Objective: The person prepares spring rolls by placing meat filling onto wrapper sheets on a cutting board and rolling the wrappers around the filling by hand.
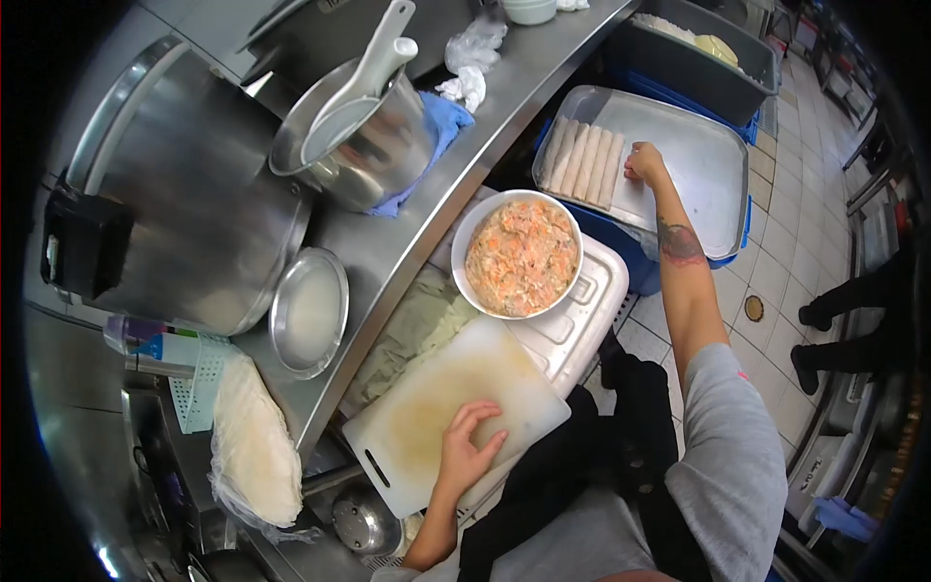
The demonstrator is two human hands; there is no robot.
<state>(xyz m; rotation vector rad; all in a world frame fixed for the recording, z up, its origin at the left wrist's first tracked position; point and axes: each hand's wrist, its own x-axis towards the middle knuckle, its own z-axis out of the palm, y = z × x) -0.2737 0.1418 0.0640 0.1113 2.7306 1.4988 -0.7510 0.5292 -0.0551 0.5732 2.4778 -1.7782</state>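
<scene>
Right hand (pixel 644 163) curled beside pale rolls (pixel 584 163); cannot tell if pinching. Left hand (pixel 469 450) spread, well apart from rolls. Sideways knuckle bump could dent them.

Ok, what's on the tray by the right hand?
A row of pale rolls lies at one end of the tray. The tray surface beneath them and the right hand is covered.

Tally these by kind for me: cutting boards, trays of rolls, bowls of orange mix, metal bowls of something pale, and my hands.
Cutting board: 1
Tray of rolls: 1
White bowl of orange mix: 1
Metal bowl of something pale: 1
Hands: 2, left hand and right hand
Total: 6
</scene>
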